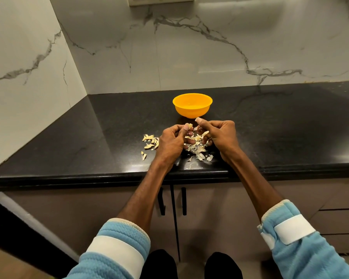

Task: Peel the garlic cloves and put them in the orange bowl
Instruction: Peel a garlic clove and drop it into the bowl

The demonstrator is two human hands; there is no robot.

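Both hands peeling over the worktop's near edge, with the orange bowl just beyond them.

Left to right: a small heap of garlic cloves (150,142) lies on the black worktop (79,141), just left of the left hand (172,141). The left hand's fingers are curled, and its thumb and forefinger pinch a small pale clove (189,125). The orange bowl (192,105) stands upright on the far side of both hands, close but not touching; can't tell what's inside it. Peel scraps (198,152) litter the worktop between and under the hands. The right hand (223,135) is clenched round a strip of skin (203,134), thumb raised, its tip near the left thumb. Blue sleeves (121,244) with white bands are pushed up both forearms.
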